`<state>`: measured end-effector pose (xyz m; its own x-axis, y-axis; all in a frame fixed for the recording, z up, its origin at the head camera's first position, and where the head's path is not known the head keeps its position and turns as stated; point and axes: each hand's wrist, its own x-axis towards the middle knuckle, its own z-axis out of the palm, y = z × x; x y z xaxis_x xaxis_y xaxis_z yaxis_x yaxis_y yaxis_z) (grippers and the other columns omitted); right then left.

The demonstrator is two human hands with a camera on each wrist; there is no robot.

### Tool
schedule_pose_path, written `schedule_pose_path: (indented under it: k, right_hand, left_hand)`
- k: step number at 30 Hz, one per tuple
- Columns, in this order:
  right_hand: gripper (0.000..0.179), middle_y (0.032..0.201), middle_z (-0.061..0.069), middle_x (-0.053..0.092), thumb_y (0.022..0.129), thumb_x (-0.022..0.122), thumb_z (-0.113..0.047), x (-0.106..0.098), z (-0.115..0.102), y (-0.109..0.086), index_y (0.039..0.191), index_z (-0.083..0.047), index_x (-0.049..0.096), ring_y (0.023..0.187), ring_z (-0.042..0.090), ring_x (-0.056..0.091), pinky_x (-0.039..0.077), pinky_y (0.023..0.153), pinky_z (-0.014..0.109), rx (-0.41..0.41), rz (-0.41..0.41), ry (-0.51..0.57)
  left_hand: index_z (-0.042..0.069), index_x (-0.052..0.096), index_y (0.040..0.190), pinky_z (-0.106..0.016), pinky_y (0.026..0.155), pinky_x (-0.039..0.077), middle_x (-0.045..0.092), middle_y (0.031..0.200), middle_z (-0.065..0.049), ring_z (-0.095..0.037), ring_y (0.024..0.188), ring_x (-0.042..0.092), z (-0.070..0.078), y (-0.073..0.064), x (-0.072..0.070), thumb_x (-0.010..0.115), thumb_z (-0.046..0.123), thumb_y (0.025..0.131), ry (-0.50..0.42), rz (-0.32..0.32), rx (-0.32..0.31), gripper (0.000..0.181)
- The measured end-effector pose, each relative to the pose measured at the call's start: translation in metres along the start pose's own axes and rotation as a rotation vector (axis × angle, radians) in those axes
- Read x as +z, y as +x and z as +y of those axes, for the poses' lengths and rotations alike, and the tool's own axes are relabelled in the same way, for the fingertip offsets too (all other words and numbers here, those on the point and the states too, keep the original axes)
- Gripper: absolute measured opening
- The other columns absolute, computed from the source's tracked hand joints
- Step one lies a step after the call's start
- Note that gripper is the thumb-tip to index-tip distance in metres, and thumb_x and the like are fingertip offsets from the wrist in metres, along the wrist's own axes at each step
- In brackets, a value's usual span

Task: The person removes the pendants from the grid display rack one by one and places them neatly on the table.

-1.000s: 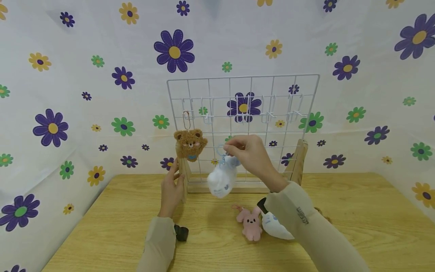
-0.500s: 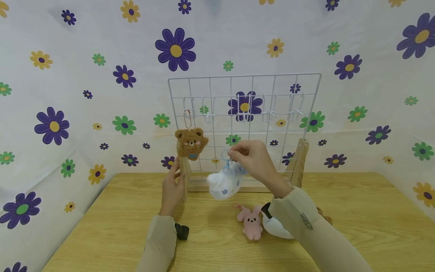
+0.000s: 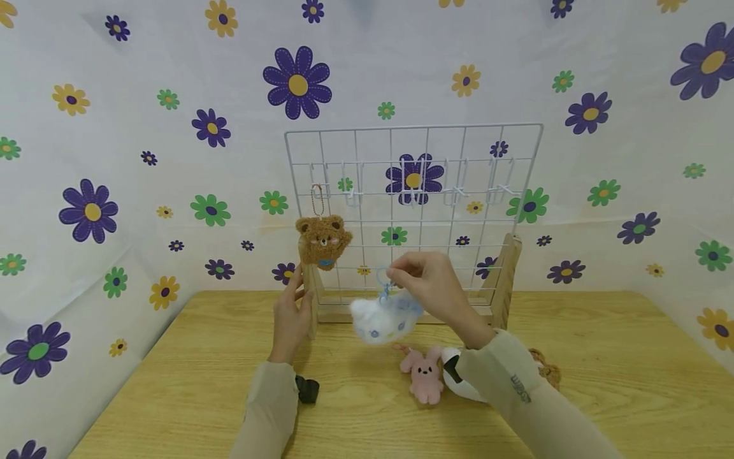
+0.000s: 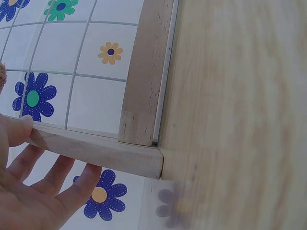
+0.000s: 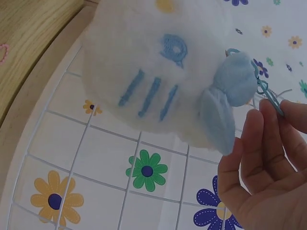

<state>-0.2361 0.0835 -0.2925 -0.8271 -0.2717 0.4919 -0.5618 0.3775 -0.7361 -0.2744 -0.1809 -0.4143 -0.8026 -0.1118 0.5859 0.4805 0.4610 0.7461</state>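
Observation:
In the head view my right hand pinches the light-blue key ring of a white plush cat keychain. The cat dangles in front of the wire grid, its face toward the head camera. Its blue bow, eye and whiskers show large in the right wrist view. My left hand grips the wooden upright at the left of the stand, thumb on one side and fingers on the other. Above it a brown bear keychain hangs by a ball chain from a hook.
Several white hooks line the white wire grid. On the wooden table lie a pink rabbit plush, a white plush partly behind my right sleeve, and a brown plush. A flower-patterned backdrop stands behind.
My right hand has come down and slightly right with the cat keychain, which has swung round from tilted sideways to face forward. My left hand stays on the upright.

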Motion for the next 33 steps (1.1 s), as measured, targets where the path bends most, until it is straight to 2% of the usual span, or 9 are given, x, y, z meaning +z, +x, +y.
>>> schedule_pose_path:
  k: [8, 13, 19, 23, 26, 30, 33]
  right_hand:
    - [0.011, 0.079, 0.007, 0.072, 0.095, 0.068, -0.001, 0.002, 0.005, -0.009, 0.090, 0.004, 0.076, 0.070, 0.020, 0.065, 0.049, 0.057, 0.023, -0.017, -0.006, 0.044]
    - [0.011, 0.078, 0.007, 0.071, 0.095, 0.067, 0.001, 0.004, 0.011, -0.014, 0.090, 0.005, 0.076, 0.070, 0.021, 0.065, 0.050, 0.059, 0.024, -0.022, -0.024, 0.088]
    - [0.012, 0.086, 0.014, 0.070, 0.097, 0.064, 0.005, 0.004, 0.019, -0.018, 0.092, 0.011, 0.072, 0.073, 0.018, 0.067, 0.060, 0.070, 0.029, 0.045, -0.087, 0.240]
    - [0.013, 0.087, 0.013, 0.069, 0.098, 0.060, 0.006, 0.004, 0.024, -0.020, 0.096, 0.016, 0.068, 0.075, 0.014, 0.069, 0.062, 0.076, 0.032, 0.101, -0.117, 0.359]
    - [0.013, 0.086, 0.007, 0.067, 0.100, 0.059, 0.004, 0.005, 0.026, -0.020, 0.098, 0.015, 0.066, 0.075, 0.014, 0.069, 0.062, 0.077, 0.031, 0.150, -0.130, 0.421]
    - [0.013, 0.086, 0.007, 0.065, 0.102, 0.056, 0.003, 0.006, 0.028, -0.022, 0.097, 0.014, 0.062, 0.074, 0.014, 0.067, 0.061, 0.076, 0.030, 0.198, -0.160, 0.467]
    - [0.015, 0.087, 0.009, 0.063, 0.103, 0.053, 0.003, 0.007, 0.031, -0.023, 0.098, 0.016, 0.058, 0.073, 0.014, 0.066, 0.061, 0.075, 0.030, 0.203, -0.192, 0.492]
  left_hand:
    - [-0.002, 0.037, 0.155, -0.056, 0.084, 0.058, 0.054, 0.135, -0.035, -0.051, 0.109, 0.063, 0.002, 0.000, 0.000, 0.056, -0.011, 0.099, 0.004, -0.008, -0.015, 0.060]
    - [0.001, 0.036, 0.157, -0.056, 0.084, 0.058, 0.053, 0.137, -0.033, -0.050, 0.111, 0.062, 0.003, 0.000, 0.000, 0.055, -0.009, 0.100, 0.000, -0.018, -0.050, 0.060]
    - [-0.001, 0.036, 0.156, -0.056, 0.085, 0.058, 0.053, 0.138, -0.034, -0.051, 0.111, 0.062, 0.003, 0.000, -0.001, 0.055, -0.009, 0.100, 0.009, -0.015, -0.048, 0.059]
    - [-0.001, 0.037, 0.156, -0.056, 0.086, 0.058, 0.053, 0.138, -0.034, -0.051, 0.110, 0.063, 0.004, 0.000, 0.000, 0.055, -0.011, 0.099, 0.001, -0.010, -0.032, 0.060]
    - [-0.001, 0.037, 0.155, -0.057, 0.086, 0.058, 0.053, 0.136, -0.035, -0.051, 0.110, 0.063, 0.004, 0.000, 0.000, 0.055, -0.011, 0.099, -0.008, -0.007, -0.020, 0.060]
    - [-0.002, 0.037, 0.155, -0.057, 0.086, 0.057, 0.054, 0.135, -0.035, -0.052, 0.109, 0.063, 0.003, 0.000, 0.000, 0.056, -0.010, 0.099, -0.006, -0.004, -0.015, 0.059]
    - [-0.002, 0.037, 0.155, -0.057, 0.086, 0.057, 0.054, 0.136, -0.034, -0.052, 0.110, 0.062, 0.003, 0.000, 0.000, 0.056, -0.009, 0.100, -0.007, -0.004, -0.021, 0.059]
